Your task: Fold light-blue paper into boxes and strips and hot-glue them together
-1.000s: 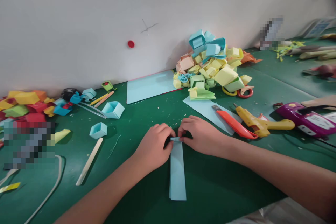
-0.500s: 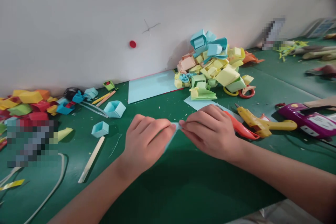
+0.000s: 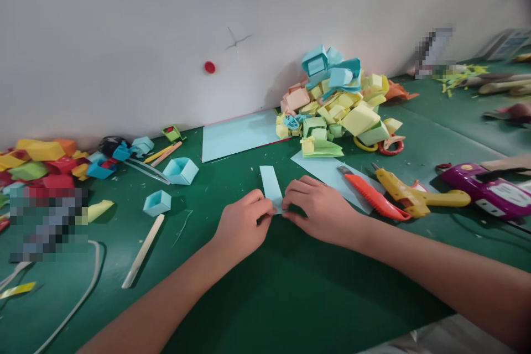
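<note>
A narrow light blue paper strip [image 3: 271, 185] lies on the green table [image 3: 290, 293], its free end pointing away from me toward the wall. My left hand [image 3: 241, 227] and my right hand [image 3: 319, 207] meet at its near end, fingers curled and pinched on the paper. The part of the strip under my fingers is hidden.
Right of my hands lie an orange utility knife [image 3: 367, 193], a yellow glue gun [image 3: 410, 196] and a purple device [image 3: 485, 191]. A heap of folded paper boxes [image 3: 336, 105] sits at the wall, with blue sheets [image 3: 236, 135] beside it. Small blue boxes [image 3: 180, 171], a wooden stick [image 3: 143, 251] and coloured boxes [image 3: 41, 166] are on the left.
The strip lay pointing toward me a second ago. Both hands lifted and turned it over, and now it points away from me, held at its near end.
</note>
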`<state>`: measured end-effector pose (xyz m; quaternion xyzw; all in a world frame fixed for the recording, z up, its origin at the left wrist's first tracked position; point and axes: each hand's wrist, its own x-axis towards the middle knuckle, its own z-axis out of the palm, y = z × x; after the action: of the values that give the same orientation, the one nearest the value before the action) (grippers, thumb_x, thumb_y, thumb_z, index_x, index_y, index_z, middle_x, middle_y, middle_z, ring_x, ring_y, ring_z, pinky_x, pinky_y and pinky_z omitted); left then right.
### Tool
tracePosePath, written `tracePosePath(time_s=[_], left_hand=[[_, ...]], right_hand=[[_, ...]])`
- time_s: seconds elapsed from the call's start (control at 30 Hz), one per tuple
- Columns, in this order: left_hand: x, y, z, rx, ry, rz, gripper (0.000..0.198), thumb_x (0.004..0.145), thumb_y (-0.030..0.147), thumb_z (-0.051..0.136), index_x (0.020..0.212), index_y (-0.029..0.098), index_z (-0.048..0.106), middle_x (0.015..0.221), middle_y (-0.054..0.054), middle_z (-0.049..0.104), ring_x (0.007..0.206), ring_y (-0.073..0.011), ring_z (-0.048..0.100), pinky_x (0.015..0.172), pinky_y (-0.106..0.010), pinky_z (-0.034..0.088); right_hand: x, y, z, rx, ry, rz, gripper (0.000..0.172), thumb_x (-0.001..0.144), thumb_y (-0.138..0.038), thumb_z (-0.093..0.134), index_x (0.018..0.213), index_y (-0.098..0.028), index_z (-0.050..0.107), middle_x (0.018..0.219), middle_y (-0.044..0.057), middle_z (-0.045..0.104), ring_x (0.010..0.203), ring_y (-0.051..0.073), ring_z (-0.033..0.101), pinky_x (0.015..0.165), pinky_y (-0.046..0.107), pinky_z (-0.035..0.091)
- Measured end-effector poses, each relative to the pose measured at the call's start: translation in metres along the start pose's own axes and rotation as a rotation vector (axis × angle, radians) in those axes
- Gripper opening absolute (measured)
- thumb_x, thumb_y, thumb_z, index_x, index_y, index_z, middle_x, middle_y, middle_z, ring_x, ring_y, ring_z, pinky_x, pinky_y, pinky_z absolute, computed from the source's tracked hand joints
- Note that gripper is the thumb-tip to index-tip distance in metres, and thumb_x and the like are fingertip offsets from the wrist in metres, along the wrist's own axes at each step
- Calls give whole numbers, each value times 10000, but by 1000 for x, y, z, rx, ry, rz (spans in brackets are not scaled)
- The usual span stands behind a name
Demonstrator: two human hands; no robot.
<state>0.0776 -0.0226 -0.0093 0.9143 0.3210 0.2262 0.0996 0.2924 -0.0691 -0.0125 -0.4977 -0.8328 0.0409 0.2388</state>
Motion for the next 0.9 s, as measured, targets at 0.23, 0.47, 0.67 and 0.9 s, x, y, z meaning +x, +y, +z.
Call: tracePosePath(time_s=[0.23, 0.47, 0.67, 0.9], left_hand=[[2, 5, -5, -148, -166, -174, 120, 818, 105, 668, 836, 221, 690, 774, 23, 598, 627, -119, 549, 565, -245, 388], [-1, 3, -6, -133, -119, -16, 164, 897, 111, 599, 898, 227, 716, 771, 8, 647, 617, -130, 579, 551, -249, 414], [1, 2, -4, -72, -98, 4, 167, 900, 92, 602, 863, 216, 706, 811, 0, 657, 700, -147, 618, 594, -255, 431], [4, 3, -2, -8, -111, -27, 154, 904, 103, 610, 811, 212, 666, 808, -2, 659, 788, -174, 633, 624, -270, 449]], right_hand=[[3, -1, -1, 68, -166, 42, 94, 948, -166, 634, 903, -186, 714, 959, 59, 705, 941, 237, 542, 872, 392, 435], [4, -1, -2, 100, -144, 62, 90, 935, -158, 659, 876, -188, 720, 924, 54, 707, 947, 235, 549, 885, 394, 435], [4, -1, 3, 33, -94, 91, 32, 918, -177, 694, 887, -185, 696, 1033, 81, 663, 938, 238, 544, 867, 396, 464], [2, 0, 8, 71, -95, 140, 93, 913, -167, 691, 1001, -186, 667, 1120, 91, 626, 1009, 261, 538, 905, 434, 487]])
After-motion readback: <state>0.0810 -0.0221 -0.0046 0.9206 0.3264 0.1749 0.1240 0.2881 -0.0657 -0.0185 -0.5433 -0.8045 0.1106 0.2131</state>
